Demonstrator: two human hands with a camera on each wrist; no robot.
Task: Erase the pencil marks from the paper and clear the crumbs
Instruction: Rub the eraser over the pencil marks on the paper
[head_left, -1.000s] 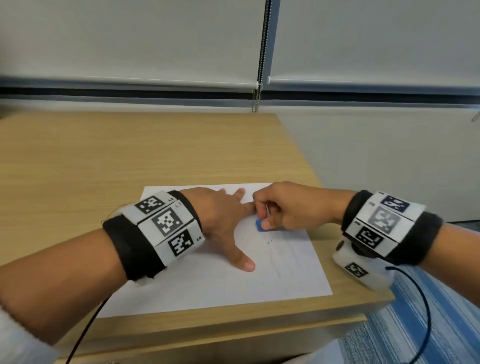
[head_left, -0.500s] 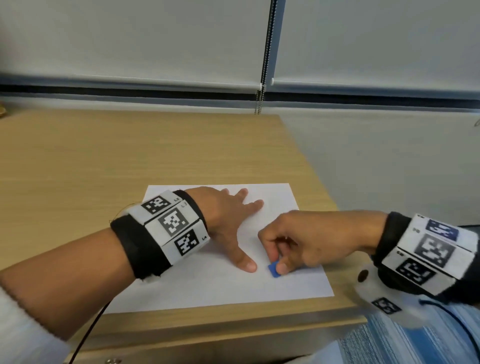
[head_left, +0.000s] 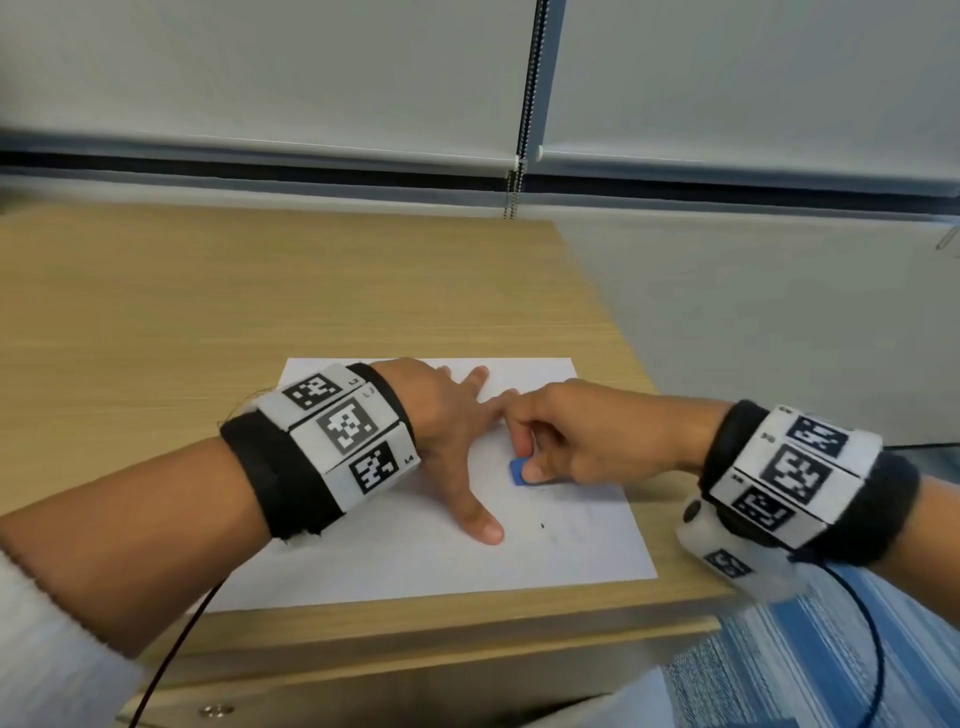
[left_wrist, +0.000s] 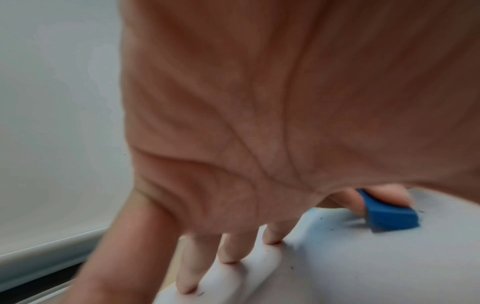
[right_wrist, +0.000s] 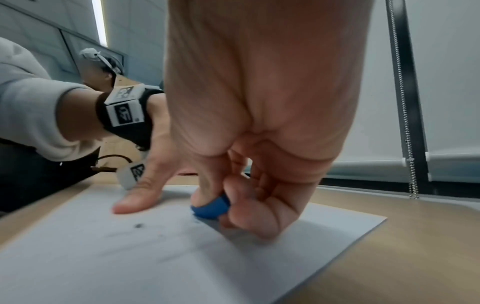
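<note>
A white sheet of paper (head_left: 415, 566) lies near the front right corner of the wooden desk (head_left: 208, 312). My left hand (head_left: 457, 426) lies flat on the sheet with fingers spread, pressing it down. My right hand (head_left: 566, 441) pinches a small blue eraser (head_left: 518, 472) between thumb and fingers, its edge on the paper just right of my left hand. The eraser (left_wrist: 387, 216) (right_wrist: 211, 206) shows in both wrist views, low against the sheet. Faint grey pencil smudges (right_wrist: 161, 234) and a dark crumb (head_left: 542, 526) lie on the paper nearer to me.
The desk's right edge (head_left: 613, 322) and front edge (head_left: 415, 639) run close to the paper. Beyond the right edge is blue striped carpet (head_left: 831, 665). A blind's bead chain (head_left: 511, 192) hangs at the wall behind. Cables trail from both wrist bands.
My right hand with the eraser slid toward me and to the right half a second ago, and has now come back up beside my left index finger. The left hand has stayed pressed on the paper.
</note>
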